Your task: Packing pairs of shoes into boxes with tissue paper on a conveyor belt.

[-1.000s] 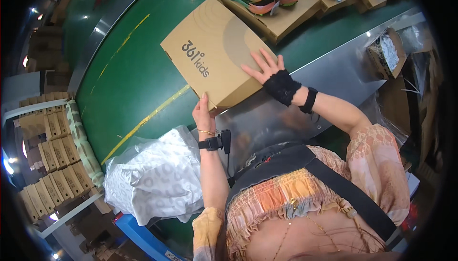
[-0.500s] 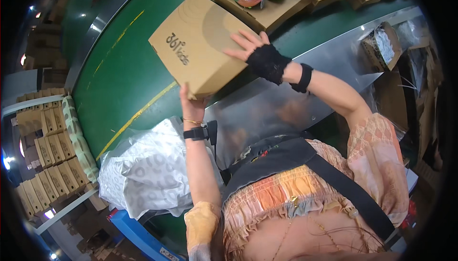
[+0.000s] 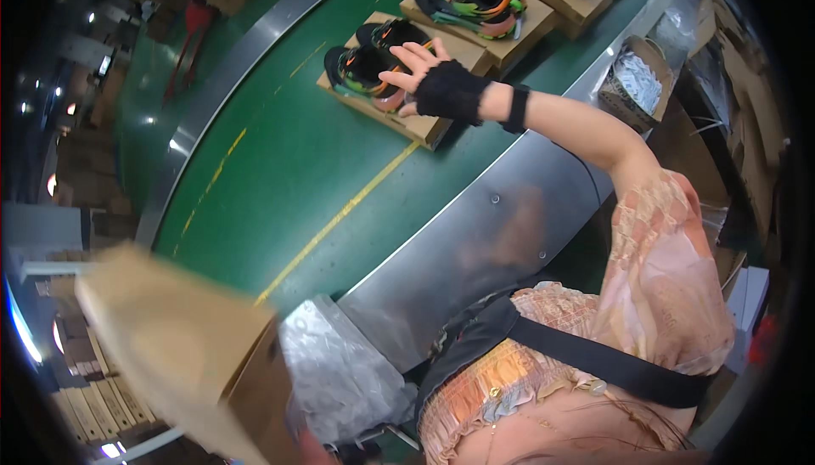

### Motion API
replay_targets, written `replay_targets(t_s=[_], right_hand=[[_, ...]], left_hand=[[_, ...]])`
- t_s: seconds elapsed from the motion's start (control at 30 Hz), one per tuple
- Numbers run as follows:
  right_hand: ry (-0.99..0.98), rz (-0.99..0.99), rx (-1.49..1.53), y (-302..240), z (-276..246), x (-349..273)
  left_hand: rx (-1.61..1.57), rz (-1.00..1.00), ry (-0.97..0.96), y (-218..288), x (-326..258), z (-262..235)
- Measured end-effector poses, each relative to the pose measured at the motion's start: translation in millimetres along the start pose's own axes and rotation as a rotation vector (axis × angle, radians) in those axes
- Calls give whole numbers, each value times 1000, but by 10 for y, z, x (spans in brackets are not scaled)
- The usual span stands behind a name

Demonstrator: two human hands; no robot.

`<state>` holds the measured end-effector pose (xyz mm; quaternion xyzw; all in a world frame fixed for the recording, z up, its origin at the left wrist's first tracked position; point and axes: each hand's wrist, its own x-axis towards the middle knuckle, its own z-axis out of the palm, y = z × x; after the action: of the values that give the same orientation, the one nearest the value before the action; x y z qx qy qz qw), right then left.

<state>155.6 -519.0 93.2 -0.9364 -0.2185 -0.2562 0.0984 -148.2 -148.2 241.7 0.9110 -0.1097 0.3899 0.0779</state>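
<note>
A brown cardboard shoebox (image 3: 182,338), blurred by motion, is held up tilted at the lower left. My left hand is almost wholly hidden by this box, so its fingers do not show. Over on the conveyor, my right hand (image 3: 437,83) in a black fingerless glove is open, fingers spread beside a pair of black sneakers with orange and green trim (image 3: 361,70). Whether the fingers touch the sneakers I cannot tell. That pair sits on a brown box (image 3: 424,129) lying on the green belt.
More sneakers (image 3: 480,2) stand on boxes farther along the green conveyor (image 3: 280,176). A metal ledge (image 3: 458,236) runs along its near side. Clear plastic bags (image 3: 340,372) lie by its left end. A carton of crumpled paper (image 3: 637,78) stands at right, stacked boxes (image 3: 102,405) at lower left.
The shoebox has swung from the conveyor down to the lower left. My right hand has let go of it and is now by the nearest sneakers. The view has shifted.
</note>
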Motion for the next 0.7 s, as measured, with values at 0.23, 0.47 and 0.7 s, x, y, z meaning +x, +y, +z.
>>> replay_targets(t_s=[0.23,0.47,0.7], right_hand=[[-426,118,-78,274,167,397],[-45,-263,303,204,47,-203],[74,-716,393,-591,-604,-1037]], left_hand=[[-187,-960,227,145,-709,19],[179,-1167,122,-155,-1390,-102],[405,-993,-482,-889,-1784,1054]])
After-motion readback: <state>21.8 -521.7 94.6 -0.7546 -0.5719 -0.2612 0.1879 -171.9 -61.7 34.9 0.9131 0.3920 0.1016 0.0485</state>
